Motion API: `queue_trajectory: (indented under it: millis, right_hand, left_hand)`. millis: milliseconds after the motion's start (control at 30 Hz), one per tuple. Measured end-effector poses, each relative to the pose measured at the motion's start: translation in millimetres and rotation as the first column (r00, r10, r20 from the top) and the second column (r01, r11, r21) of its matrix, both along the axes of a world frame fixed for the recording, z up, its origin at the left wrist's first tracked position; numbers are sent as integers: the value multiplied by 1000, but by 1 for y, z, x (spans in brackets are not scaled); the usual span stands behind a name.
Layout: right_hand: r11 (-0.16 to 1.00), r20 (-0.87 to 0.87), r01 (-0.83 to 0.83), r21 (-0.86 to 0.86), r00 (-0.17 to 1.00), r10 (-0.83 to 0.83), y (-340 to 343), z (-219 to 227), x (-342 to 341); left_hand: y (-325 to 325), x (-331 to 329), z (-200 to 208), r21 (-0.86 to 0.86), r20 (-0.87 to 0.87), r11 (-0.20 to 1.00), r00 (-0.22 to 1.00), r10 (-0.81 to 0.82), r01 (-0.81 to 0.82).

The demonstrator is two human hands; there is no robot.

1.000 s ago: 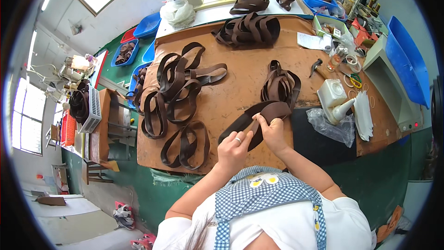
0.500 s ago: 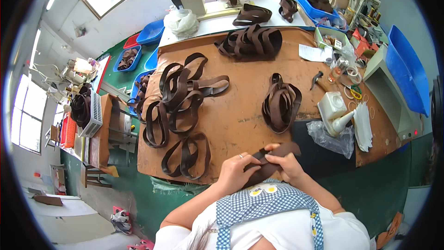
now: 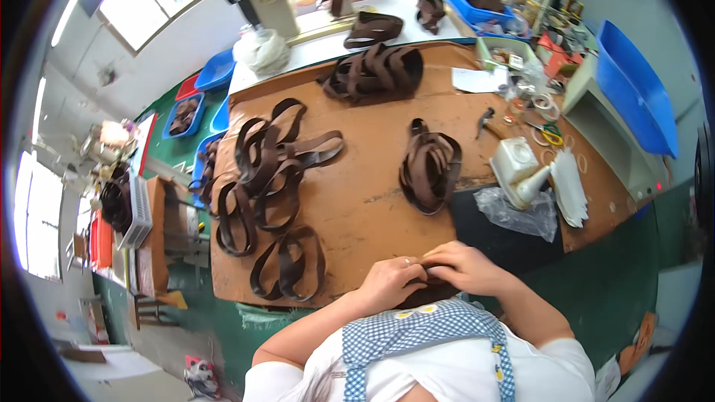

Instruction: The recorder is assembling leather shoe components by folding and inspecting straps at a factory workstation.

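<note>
A dark brown strap (image 3: pixel 423 296) is pinched between my two hands at the table's near edge. My left hand (image 3: pixel 389 283) is closed on it, thumb and fingers together. My right hand (image 3: pixel 468 269) grips the same strap, its fingers curled over it and covering much of it. Ahead lies a coiled bundle of brown straps (image 3: pixel 430 167). To the left, several looped brown straps (image 3: pixel 261 167) spread over the brown tabletop (image 3: pixel 357 205), with a separate pair of loops (image 3: pixel 290 264) nearest me. A larger heap of brown straps (image 3: pixel 372 74) sits at the far side.
At right, a white glue bottle (image 3: pixel 514 160) and a clear plastic bag (image 3: pixel 518 212) lie by a black mat (image 3: pixel 477 234). Beyond are a hammer (image 3: pixel 484 120), yellow-green scissors (image 3: pixel 551 134) and a blue tray (image 3: pixel 637 89). Across stands a sewing machine (image 3: pixel 279 11), where another person works.
My hands have drawn together and turned over the strap, which now shows less. My right hand has rolled palm-down. The view has shifted, so the table appears further left.
</note>
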State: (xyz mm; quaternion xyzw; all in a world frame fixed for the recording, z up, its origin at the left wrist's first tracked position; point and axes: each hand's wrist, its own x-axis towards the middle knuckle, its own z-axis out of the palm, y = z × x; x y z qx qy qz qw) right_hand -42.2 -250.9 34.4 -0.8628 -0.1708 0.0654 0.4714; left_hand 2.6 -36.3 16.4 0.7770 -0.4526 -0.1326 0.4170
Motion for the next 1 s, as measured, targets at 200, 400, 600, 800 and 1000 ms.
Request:
queue_trajectory:
  millis: [200,400,600,800,1000]
  right_hand:
    - [970,-579,7,245,803,141,4,-37,5]
    - [951,-566,-48,305,794,221,28,-45,23]
    - [910,-508,-24,415,823,253,19,-54,20]
    - [887,-482,-89,454,812,328,41,-43,36]
    - [860,-560,-111,499,715,417,8,-40,47]
  left_hand:
    - [20,4,12,32,-235,996,968,90,-85]
    - [33,1,5,77,-235,988,961,146,-132]
    - [53,7,7,156,-389,959,878,280,-237]
    - [41,3,19,143,-349,947,880,322,-289]
    - [46,5,18,193,-727,938,600,334,-288]
